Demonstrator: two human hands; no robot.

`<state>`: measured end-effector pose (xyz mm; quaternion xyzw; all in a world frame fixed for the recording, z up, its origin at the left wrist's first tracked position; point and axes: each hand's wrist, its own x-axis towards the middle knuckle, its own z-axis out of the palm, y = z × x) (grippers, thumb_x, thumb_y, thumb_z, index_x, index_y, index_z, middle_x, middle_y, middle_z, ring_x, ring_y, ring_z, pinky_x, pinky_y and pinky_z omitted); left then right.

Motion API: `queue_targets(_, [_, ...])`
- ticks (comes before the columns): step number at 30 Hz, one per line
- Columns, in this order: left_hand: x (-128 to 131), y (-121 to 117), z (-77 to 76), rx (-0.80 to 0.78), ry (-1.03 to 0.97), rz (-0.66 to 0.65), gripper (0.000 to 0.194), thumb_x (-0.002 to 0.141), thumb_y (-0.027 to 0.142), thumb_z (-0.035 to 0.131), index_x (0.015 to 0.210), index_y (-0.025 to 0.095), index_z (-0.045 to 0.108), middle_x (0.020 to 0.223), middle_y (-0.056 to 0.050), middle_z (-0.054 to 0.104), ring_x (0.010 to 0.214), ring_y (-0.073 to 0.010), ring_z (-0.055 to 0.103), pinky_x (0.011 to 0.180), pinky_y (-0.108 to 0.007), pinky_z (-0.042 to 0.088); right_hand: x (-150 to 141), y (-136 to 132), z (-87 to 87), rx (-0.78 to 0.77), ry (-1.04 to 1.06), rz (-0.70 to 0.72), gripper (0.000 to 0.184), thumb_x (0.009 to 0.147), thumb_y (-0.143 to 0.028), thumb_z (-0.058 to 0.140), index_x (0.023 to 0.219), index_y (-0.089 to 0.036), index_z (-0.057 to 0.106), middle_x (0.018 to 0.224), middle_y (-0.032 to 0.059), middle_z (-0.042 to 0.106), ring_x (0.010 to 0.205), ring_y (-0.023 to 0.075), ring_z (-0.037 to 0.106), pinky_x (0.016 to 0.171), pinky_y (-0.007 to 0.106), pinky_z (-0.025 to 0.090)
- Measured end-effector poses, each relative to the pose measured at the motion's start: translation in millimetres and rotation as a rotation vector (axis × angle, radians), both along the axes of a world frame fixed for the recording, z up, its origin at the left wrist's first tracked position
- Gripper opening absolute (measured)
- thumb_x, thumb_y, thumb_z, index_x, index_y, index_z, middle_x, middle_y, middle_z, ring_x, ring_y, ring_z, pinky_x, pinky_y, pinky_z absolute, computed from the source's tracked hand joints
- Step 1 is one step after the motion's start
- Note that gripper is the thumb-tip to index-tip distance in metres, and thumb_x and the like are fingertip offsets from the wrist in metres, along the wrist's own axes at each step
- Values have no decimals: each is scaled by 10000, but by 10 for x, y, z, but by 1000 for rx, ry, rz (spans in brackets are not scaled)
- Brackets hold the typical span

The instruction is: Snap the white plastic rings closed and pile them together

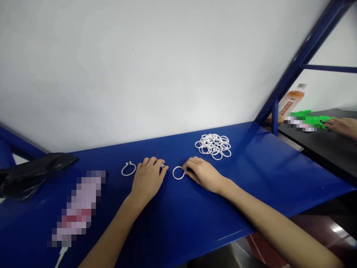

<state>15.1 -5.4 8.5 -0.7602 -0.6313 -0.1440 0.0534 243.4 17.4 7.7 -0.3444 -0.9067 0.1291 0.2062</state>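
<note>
My right hand (202, 173) pinches the right side of a closed white plastic ring (173, 172) lying at the blue tabletop. To its left is my left hand (149, 176), palm down with fingers curled; a small white piece (163, 166) shows between its thumb and forefinger, mostly hidden by the hand. Just left of that hand lies another white ring (128, 175), opened at the top, with knobbed ends. A loose pile of several white rings (213, 145) sits behind my right hand, near the wall.
On the blue table (178, 223), a black plastic bag (36, 175) and a blurred-out object with a white cable (61, 257) lie at left. At right, another person's hand (343, 126) touches bright green material (309, 118) on a black table beside an orange bottle (291, 102).
</note>
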Motion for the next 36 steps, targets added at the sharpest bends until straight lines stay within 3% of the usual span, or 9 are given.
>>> queue_targets(4, [53,-23,-13,51,-85,-116,395,948,433,553,1244,185,635,1152,-102,679,1088,-309,542,931,-475,436,57,-20,-8,-32,119,19,158,979,-151,503,1088,-191,609,1075,80,662,994,195,613,889,360,515])
queue_targets(8, [192,-75,-2,-6,-306,-330,229,973,320,527,1126,225,670,1076,-41,717,1012,-229,577,919,-411,450,37,-61,25,-20,240,95,184,998,-164,471,1113,-214,606,1103,63,670,1038,189,606,932,360,506])
queue_targets(11, [237,-94,18,-11,-475,-290,152,950,274,547,954,226,691,927,-14,724,905,-197,602,843,-356,480,-2,-92,37,-29,322,82,184,1000,-169,464,1111,-217,603,1093,62,662,1020,183,611,918,344,508])
queue_targets(15, [233,-84,18,-36,-587,-223,156,926,291,559,896,250,706,821,8,695,796,-170,615,752,-304,495,-54,-105,-17,-85,373,-10,153,977,-188,511,1100,-206,600,1061,63,651,908,163,627,820,304,518])
queue_targets(20, [273,-75,11,-16,-598,-193,179,927,294,542,899,244,711,831,-2,704,804,-179,618,763,-315,499,-86,-93,-45,-209,350,-179,7,928,-194,585,924,-198,588,846,4,673,734,140,616,701,270,471])
queue_targets(22, [284,-79,28,15,-625,-151,193,936,309,533,912,239,711,866,-11,714,821,-184,621,775,-323,501,-96,-105,-14,-284,384,-218,75,945,-236,569,882,-195,577,795,-7,675,683,131,613,656,256,453])
queue_targets(30, [278,-107,37,112,-766,-30,227,940,370,536,959,229,713,955,-31,724,815,-179,646,763,-314,504,-190,-232,71,-417,507,-141,163,971,-337,551,935,-195,623,812,-3,717,716,137,661,689,256,483])
queue_targets(33, [308,-118,39,125,-787,-38,225,938,365,536,960,229,713,945,-25,721,803,-169,645,762,-305,496,-204,-240,41,-395,508,-132,136,943,-327,599,913,-196,619,789,-11,706,689,133,648,674,247,475])
queue_targets(36, [334,-119,49,18,-857,-95,229,926,386,552,937,230,719,934,-22,728,815,-167,657,767,-297,502,-186,-210,1,-312,455,-178,114,963,-269,555,896,-194,611,755,-12,684,656,132,624,660,250,459])
